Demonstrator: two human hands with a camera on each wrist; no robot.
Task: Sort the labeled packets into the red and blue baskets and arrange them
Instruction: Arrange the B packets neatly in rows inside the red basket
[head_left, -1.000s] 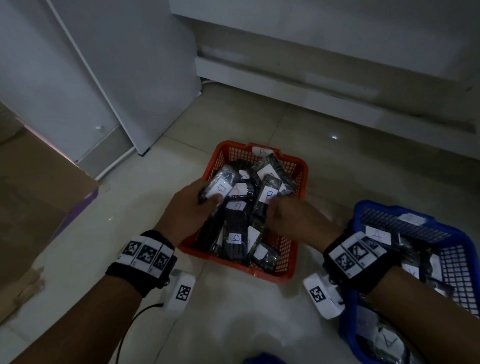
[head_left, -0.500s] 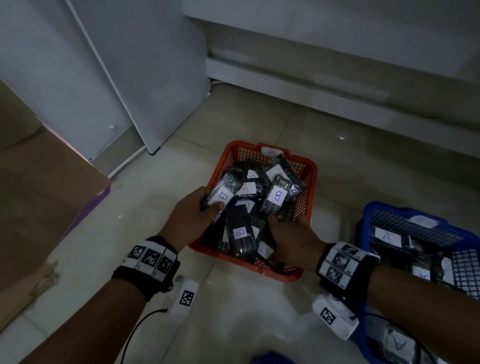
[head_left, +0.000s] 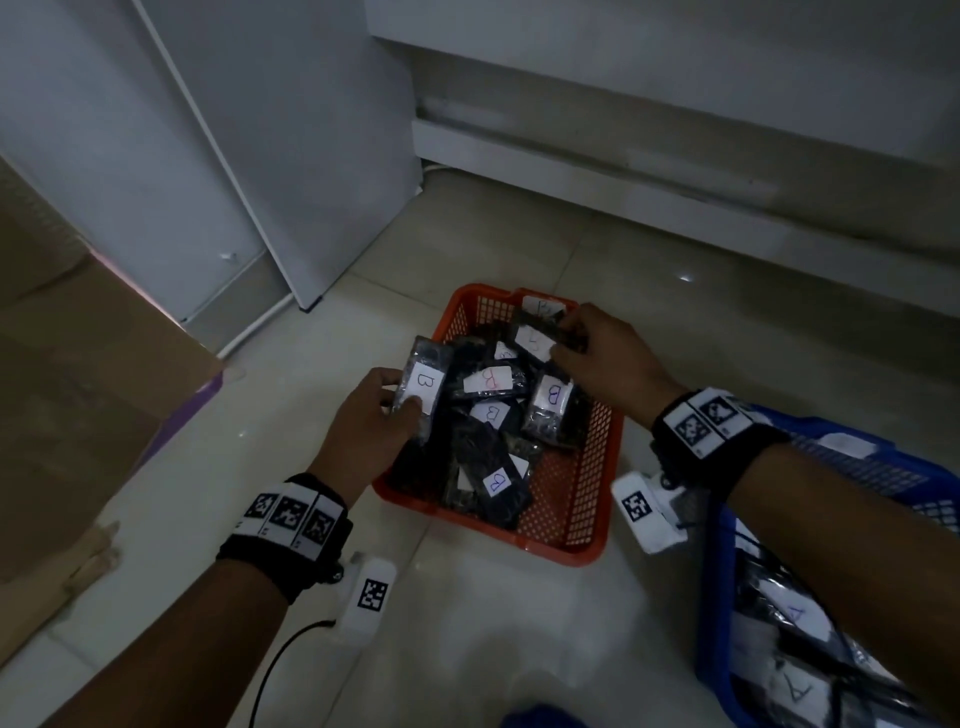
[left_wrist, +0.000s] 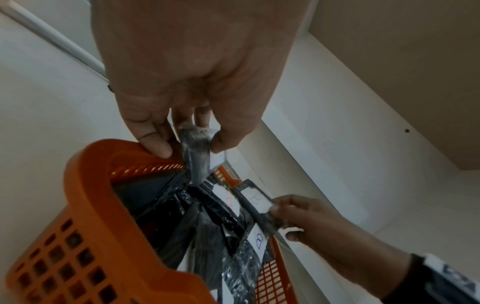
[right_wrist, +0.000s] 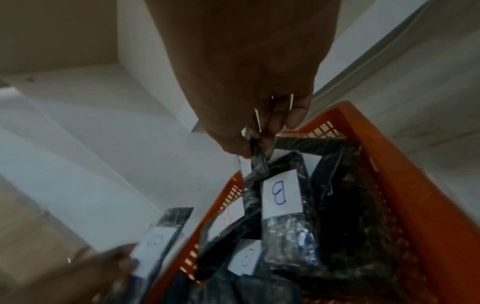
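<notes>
Two hands work over the red basket (head_left: 582, 499) on the tiled floor (head_left: 467, 623). At left, the left hand (head_left: 363, 431) pinches a B-labeled packet (head_left: 423, 387) between thumb and fingers above the basket's left rim. Centre: more B-labeled packets (head_left: 550, 405) heaped inside. The right hand (head_left: 608, 358) pinches another packet (head_left: 535, 338) at the far end. At right, the blue basket (head_left: 727, 597) contains A-labeled packets (head_left: 800, 618).

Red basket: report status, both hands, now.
Left hand grips a B packet at the red basket left rim. Right hand pinches another packet at far end. Nothing blocking.
</notes>
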